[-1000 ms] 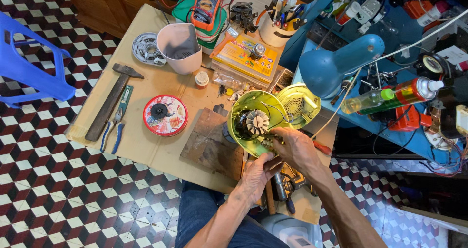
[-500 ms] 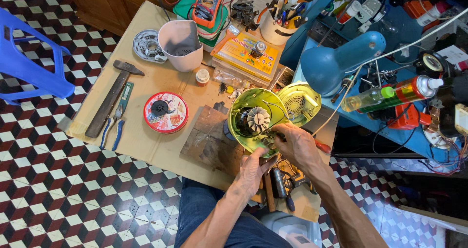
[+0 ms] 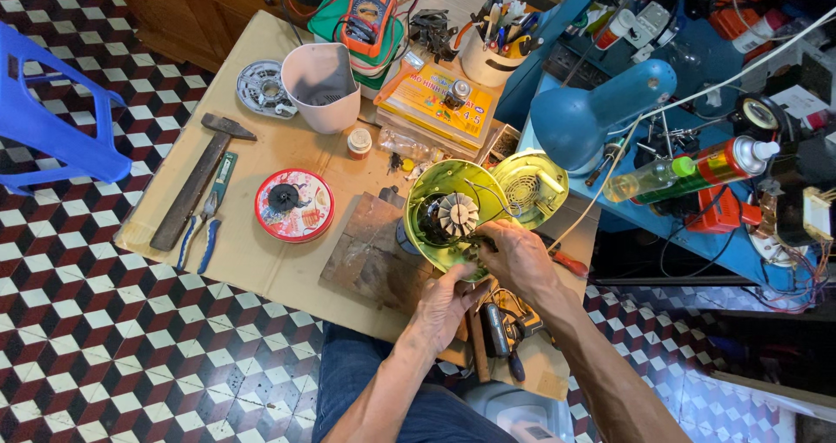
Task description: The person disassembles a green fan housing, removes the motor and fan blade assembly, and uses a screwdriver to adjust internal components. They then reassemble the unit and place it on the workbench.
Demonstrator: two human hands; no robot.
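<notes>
Barely shifted since earlier: yellow-green housing (image 3: 453, 212) sits at the table's (image 3: 261, 269) near edge, tipped open, white fan wheel (image 3: 456, 214) exposed. Left hand (image 3: 446, 304) grips its lower rim from below; right hand (image 3: 514, 256) pinches inside the rim, on what I can't tell. Looks like mid-disassembly. Next: steady housing, clear wiring. Detached cover (image 3: 529, 184) touches it; wood block (image 3: 374, 251) beside.

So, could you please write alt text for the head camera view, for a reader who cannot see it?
Seen from above, a person's left hand and right hand hold an opened yellow-green appliance housing with a white fan wheel inside, over a cluttered cardboard-covered table. A hammer, pliers and a round red tin lie to its left.
</notes>
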